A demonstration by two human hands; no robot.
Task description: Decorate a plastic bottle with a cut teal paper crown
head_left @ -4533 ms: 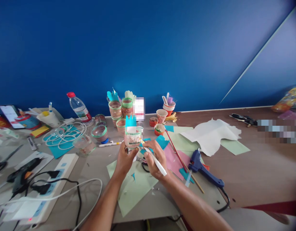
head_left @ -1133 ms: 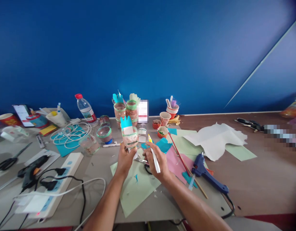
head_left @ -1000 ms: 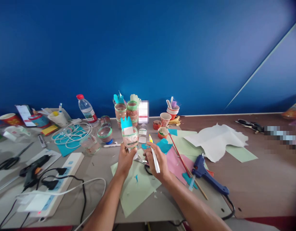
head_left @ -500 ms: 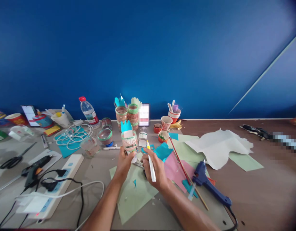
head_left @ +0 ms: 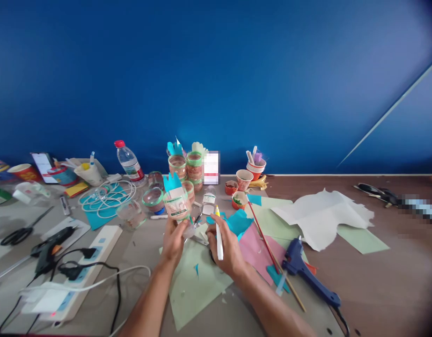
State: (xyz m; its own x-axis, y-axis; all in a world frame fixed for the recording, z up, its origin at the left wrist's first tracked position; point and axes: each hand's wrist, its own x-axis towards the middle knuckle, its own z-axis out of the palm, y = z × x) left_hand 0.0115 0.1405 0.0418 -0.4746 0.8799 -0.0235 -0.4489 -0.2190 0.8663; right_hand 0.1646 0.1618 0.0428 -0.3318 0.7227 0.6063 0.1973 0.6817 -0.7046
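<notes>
My left hand [head_left: 175,238] is closed round the lower end of a clear plastic cup [head_left: 178,209], raised above the table and tilted to the left. The cup has a printed label band, and a blue paper piece [head_left: 172,181] with a toothed top edge rises from it. In my right hand [head_left: 225,243] is a white marker [head_left: 219,238], its yellow tip pointing up and away, apart from the cup. Beneath the hands lie a pale green paper sheet [head_left: 191,295] and a pair of scissors partly hidden by my right hand. Blue paper scraps [head_left: 238,221] lie beyond that hand.
Decorated cups [head_left: 177,164] stand stacked behind. A blue glue gun [head_left: 309,276], a red-handled brush [head_left: 263,231] and torn white paper [head_left: 323,217] lie right. Left are a power strip [head_left: 91,262], coiled white cable [head_left: 108,201], a water bottle [head_left: 129,161] and a black glue gun [head_left: 56,243].
The marker tip was at the cup's side and is now away from it. My left hand has moved the cup left and tilted it. The view has shifted slightly.
</notes>
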